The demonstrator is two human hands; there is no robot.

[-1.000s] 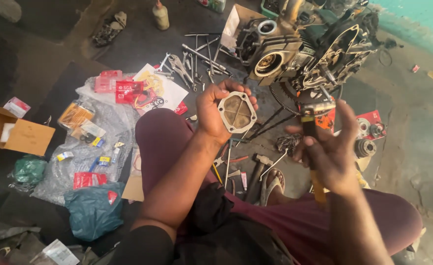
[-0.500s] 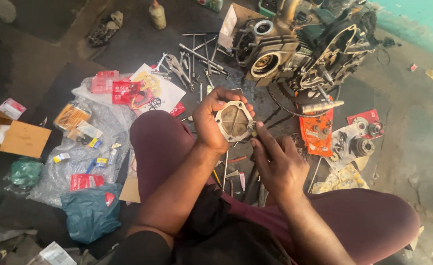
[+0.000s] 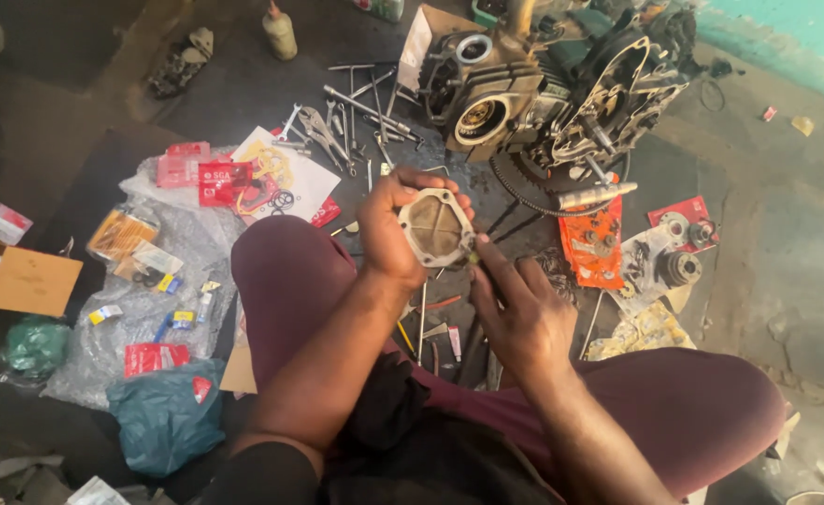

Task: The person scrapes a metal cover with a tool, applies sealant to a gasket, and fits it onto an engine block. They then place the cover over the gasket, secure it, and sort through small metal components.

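Left hand grips rounded metal cover (dull grey)

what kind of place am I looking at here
Most likely a small engine repair workshop, worked at floor level. A stripped engine sits on the floor among scattered wrenches and parts packets, while the left hand holds a metal cover.

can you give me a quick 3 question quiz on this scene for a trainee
1. Which hand holds the round metal cover?
2. True or false: the engine sits beyond the hands on the floor.
3. What lies spread on the floor left of the engine: a) tools b) plates c) books?

Key:
1. The left hand holds the metal cover; the right hand touches its edge.
2. True: the engine is beyond them.
3. a, tools.
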